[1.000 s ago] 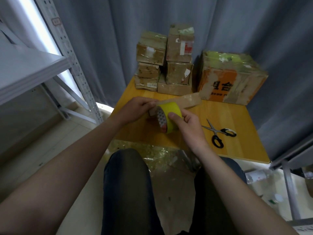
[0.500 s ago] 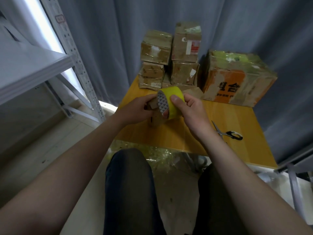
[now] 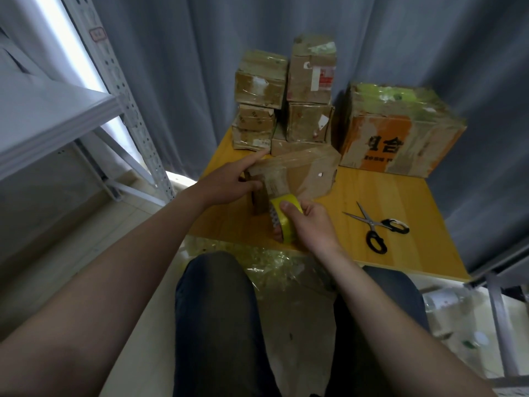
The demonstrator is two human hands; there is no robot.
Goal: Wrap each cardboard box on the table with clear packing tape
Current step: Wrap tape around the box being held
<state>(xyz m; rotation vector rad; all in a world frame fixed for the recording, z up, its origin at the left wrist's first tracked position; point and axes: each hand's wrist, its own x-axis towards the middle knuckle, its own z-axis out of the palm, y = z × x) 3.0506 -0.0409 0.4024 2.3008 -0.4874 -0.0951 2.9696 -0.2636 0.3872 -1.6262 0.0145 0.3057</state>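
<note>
Box (image 3: 306,170) — left hand (image 3: 229,181); tape (image 3: 284,224) — right hand (image 3: 312,224)

Dim indoors, cool and grey overall. Lit mostly from a blown-out window strip (image 3: 80,55) at upper left, behind the metal shelf (image 3: 51,118); plain white there, no detail. Faint, soft shadows under the scissors (image 3: 372,224) on the table (image 3: 415,196) and between the stacked boxes (image 3: 310,81). Pale sheen on the clear film over the big box (image 3: 400,130) and over the box (image 3: 306,173) held by the left hand (image 3: 226,184). Strongest colour on the yellow tape roll (image 3: 287,229) in the right hand (image 3: 315,227). Heavy wide-angle bending toward the edges, with leaning shelf posts and swollen forearms. Slightly soft throughout, mushiest in the floor litter (image 3: 446,310) at lower right.
</note>
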